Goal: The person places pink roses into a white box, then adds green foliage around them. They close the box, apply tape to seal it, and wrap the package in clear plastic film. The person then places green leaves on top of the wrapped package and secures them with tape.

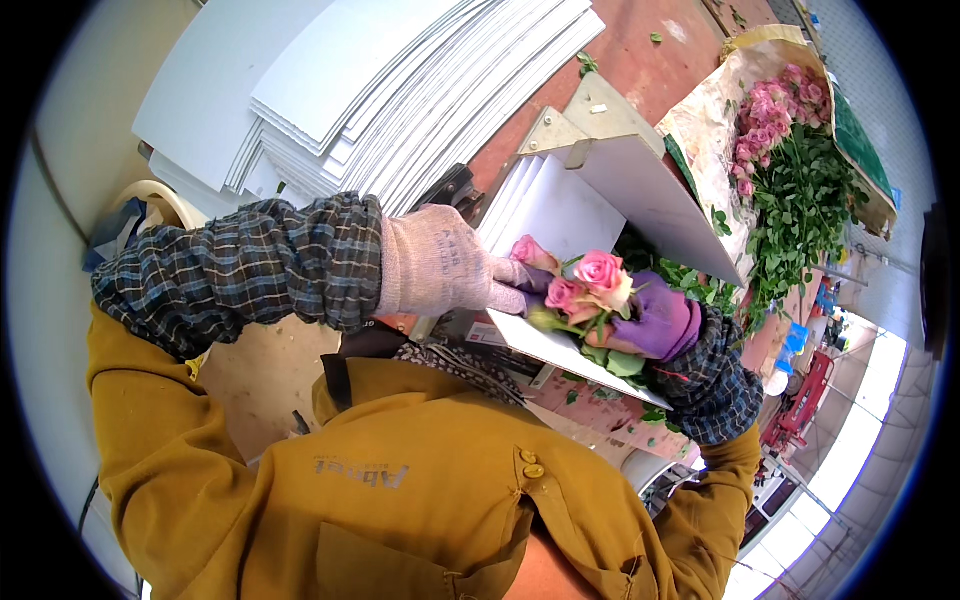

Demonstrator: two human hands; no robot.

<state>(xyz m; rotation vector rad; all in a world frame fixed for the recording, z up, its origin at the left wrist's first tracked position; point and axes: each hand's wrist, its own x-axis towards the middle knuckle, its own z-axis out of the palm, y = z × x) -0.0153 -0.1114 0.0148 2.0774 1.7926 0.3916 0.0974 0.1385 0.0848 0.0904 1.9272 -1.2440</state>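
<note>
Pink roses (590,285) lie on a white card sheet (560,345), near centre — light, easily bruised. Right hand (660,322) grasps the stems, the safest hold; left hand (450,265) presses the blooms with flat fingers

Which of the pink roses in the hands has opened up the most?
The pink rose on the right of the small bunch, nearest the purple-gloved right hand. Its petals spread wide, while the two roses beside it, towards the left hand, are tighter buds.

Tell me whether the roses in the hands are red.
No, the roses held between the left hand and right hand are pink.
</note>
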